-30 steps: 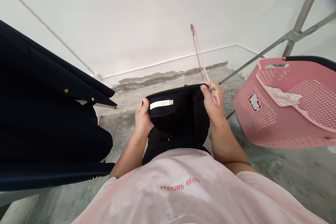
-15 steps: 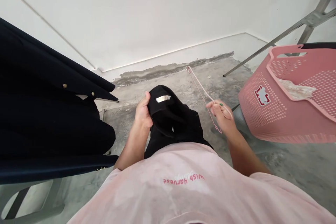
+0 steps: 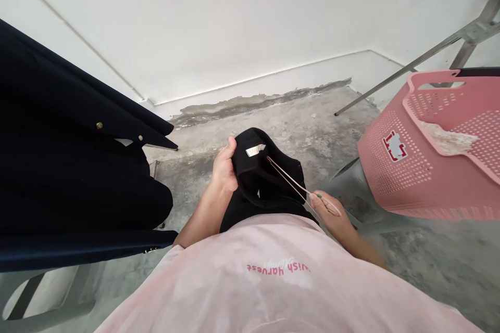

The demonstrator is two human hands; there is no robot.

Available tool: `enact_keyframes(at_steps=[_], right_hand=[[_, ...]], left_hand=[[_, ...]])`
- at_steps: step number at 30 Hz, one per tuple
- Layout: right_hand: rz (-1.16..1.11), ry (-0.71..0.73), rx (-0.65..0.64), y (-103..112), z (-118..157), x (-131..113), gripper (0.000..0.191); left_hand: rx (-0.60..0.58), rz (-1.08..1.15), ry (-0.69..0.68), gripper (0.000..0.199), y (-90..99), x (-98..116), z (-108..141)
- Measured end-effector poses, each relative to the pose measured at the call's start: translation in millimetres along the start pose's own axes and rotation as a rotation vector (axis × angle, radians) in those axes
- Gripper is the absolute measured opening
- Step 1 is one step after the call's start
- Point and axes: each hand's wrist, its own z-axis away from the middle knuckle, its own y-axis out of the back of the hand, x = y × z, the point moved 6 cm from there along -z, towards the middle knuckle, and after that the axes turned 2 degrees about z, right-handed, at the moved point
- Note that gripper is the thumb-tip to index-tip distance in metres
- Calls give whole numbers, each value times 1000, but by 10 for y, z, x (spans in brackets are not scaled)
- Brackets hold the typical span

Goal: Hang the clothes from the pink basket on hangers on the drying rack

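Observation:
A black garment (image 3: 253, 182) with a pale label inside its neck opening hangs from my left hand (image 3: 225, 169), which grips its left edge. My right hand (image 3: 327, 210) is closed around the hook end of a thin pink clothes hanger (image 3: 291, 179). The hanger's far end reaches into the garment's neck opening, just below the label. My pink shirt (image 3: 273, 281) covers the near part of the view, and the lower part of the black garment merges with the dark cloth below it.
Dark navy garments (image 3: 86, 166) with metal buttons hang at the left, above a grey plastic stool (image 3: 74, 296). On the right stands a pink perforated basket (image 3: 398, 177) with pale lacy cloth inside. Behind it, a metal rack leg (image 3: 398, 70) slants towards the floor by the white wall (image 3: 250, 26).
My right hand has moved down and left, bringing the hanger's end from beyond the garment into its neck opening. My left hand and the garment have shifted slightly right.

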Motion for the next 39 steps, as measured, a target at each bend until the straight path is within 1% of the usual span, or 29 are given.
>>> enact_keyframes(at_steps=[3,7,8,10,12,15,19,21,22,23,25,28,31,33,35,37,39], right_hand=[[-12,-5,-56,-163,-146,-12,49],[-70,28,-173,-384,-277,-56,49],[-94,32,-196,-427,-294,-34,48],[-136,11,-197,-468,-318,69,48],[-159,-42,-156,-438,-329,220,48],[-170,-123,-65,-264,-322,394,48],[-264,-180,80,58,-308,424,50],[-307,-204,103,124,-324,387,52],[-318,-215,88,114,-344,355,53],[-337,-225,53,74,-373,312,54],[-390,-241,-64,-74,-458,191,55],[-486,-241,-224,-304,-646,-64,58],[-592,-244,-267,-403,-878,-308,62],[-684,-231,-242,-414,-1021,-449,63],[-743,-181,-159,-398,-1141,-583,63],[-757,-94,3,-357,-1232,-719,60],[-752,33,237,-280,-1282,-869,52]], left_hand=[[2,-7,-11,44,-32,-54,82],[20,-19,-42,41,-18,-73,143],[24,-18,-46,40,-5,-70,150],[36,-7,-45,37,26,-56,156],[51,-1,-36,37,59,-36,156],[51,-3,-4,42,80,-23,147],[-2,-29,-2,46,44,-47,129],[-31,-55,-21,45,0,-77,119],[-42,-68,-34,45,-30,-93,115],[-53,-83,-48,45,-65,-110,112],[-78,-118,-69,46,-152,-148,114],[-146,-177,-76,50,-296,-220,140],[-222,-222,-79,55,-384,-289,185],[-247,-244,-89,54,-392,-328,211],[-272,-266,-112,51,-393,-360,236],[-322,-293,-168,46,-417,-378,270],[-399,-345,-250,40,-465,-383,321]])
